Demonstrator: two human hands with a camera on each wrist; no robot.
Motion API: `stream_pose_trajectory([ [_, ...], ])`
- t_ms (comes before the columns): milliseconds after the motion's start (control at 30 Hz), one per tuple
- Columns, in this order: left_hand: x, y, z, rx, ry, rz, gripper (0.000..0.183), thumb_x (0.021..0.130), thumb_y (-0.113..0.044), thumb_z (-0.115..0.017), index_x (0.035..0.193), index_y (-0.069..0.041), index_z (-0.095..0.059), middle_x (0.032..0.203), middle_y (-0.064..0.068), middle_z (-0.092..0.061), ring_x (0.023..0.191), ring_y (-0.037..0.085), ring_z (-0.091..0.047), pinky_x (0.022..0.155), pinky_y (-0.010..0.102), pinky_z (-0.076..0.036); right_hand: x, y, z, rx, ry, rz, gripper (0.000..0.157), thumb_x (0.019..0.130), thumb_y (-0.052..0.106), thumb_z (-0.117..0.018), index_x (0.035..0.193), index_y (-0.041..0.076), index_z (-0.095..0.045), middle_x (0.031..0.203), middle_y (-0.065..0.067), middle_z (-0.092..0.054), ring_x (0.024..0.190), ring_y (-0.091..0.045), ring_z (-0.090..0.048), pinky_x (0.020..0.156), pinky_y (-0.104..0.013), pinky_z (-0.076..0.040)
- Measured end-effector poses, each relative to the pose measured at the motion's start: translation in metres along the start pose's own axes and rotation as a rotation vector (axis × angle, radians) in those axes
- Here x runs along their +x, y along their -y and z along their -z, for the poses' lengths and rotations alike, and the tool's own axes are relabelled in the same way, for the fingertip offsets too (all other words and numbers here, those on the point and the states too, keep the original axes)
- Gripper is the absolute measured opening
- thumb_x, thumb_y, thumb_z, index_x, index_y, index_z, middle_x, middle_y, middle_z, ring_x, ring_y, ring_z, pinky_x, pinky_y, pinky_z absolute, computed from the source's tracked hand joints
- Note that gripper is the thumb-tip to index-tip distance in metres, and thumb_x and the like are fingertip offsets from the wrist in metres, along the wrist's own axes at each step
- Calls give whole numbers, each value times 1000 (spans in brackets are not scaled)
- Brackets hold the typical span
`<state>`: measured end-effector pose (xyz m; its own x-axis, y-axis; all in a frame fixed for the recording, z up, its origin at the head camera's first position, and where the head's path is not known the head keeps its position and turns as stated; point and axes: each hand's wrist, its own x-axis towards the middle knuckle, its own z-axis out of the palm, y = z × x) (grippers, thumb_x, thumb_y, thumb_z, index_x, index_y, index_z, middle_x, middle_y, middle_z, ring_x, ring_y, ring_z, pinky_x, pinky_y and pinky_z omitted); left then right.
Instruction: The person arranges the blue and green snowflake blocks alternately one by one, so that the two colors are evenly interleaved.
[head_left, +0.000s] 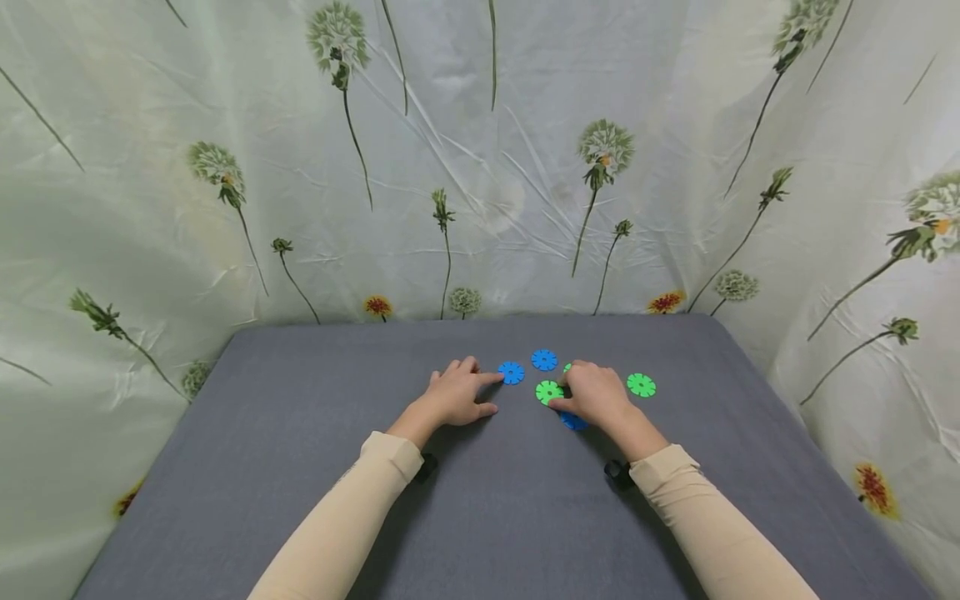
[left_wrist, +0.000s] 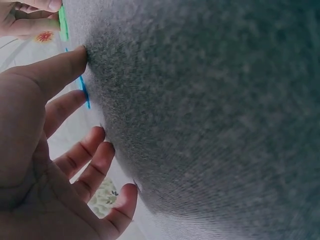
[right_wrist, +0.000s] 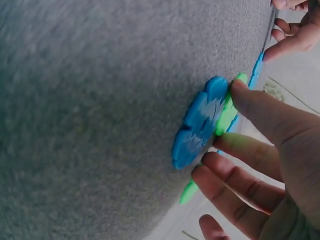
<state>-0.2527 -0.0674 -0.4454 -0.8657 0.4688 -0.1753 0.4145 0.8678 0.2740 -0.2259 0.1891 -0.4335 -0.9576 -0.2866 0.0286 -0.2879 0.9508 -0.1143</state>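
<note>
**Right hand point(head_left: 596, 394) pinches a green disc point(head_left: 546, 388); left hand point(head_left: 455, 393) fingers a blue one**

From my head camera, the thumb and index finger of the right hand are closed on opposite edges of the green disc, which lies at the fingertips, left of the palm. That view leaves much of the near blue disc point(right_wrist: 195, 120) under the hand; my right wrist camera shows nearly all its face, flat on the grey cloth point(head_left: 300, 467) and just beside the pinched disc. The wrist feed also gives me a sliver of green past the other fingers, though I can't tell which disc it belongs to.

The left hand is spread and grips nothing, its index fingertip touching the leftmost blue disc point(head_left: 512, 372). My left wrist camera shows what the head view covers: the palm side, with the fingers fanned apart and their tips at the cloth.

Only the head feed gives me the full layout. The far blue disc point(head_left: 544, 359) lies beyond the pinched green one, a half-hidden green piece point(head_left: 567, 367) peeks out behind the right hand, and the rightmost green disc point(head_left: 641, 384) sits apart.
</note>
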Motion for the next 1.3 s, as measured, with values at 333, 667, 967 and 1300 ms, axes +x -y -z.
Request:
stream_pose_trajectory([
  [333, -2, 1, -1, 21, 1, -1, 57, 105, -47, -69, 159, -40, -53, 143, 6, -52, 116, 24, -48, 86, 44, -36, 4, 8, 4, 1, 27, -35, 59, 90, 37, -89, 58, 18, -44, 70, -2, -46, 61, -14, -38, 57, -31, -29],
  [667, -10, 0, -3, 27, -30, -16, 53, 104, -41, -72, 155, -34, -59, 142, 6, -54, 120, 26, -50, 93, 51, -44, 5, 13, 8, 24, 49, -80, 56, 90, 35, -90, 61, 17, -45, 71, -3, -48, 60, -16, -42, 56, -30, -32],
  [967, -18, -2, -8, 10, -84, -54, 43, 105, -37, -73, 147, -28, -69, 144, 7, -60, 129, 31, -57, 100, 56, -50, 2, 12, 8, 44, 59, -95, 58, 90, 35, -90, 62, 17, -43, 71, -3, -46, 59, -16, -41, 55, -31, -31],
  [1300, -26, 7, -9, -26, -151, -80, 28, 104, -32, -74, 129, -23, -80, 137, 6, -67, 125, 31, -65, 96, 54, -57, 3, 11, 6, 49, 55, -81, 60, 89, 34, -90, 60, 18, -41, 71, -2, -44, 60, -16, -40, 56, -31, -31],
])
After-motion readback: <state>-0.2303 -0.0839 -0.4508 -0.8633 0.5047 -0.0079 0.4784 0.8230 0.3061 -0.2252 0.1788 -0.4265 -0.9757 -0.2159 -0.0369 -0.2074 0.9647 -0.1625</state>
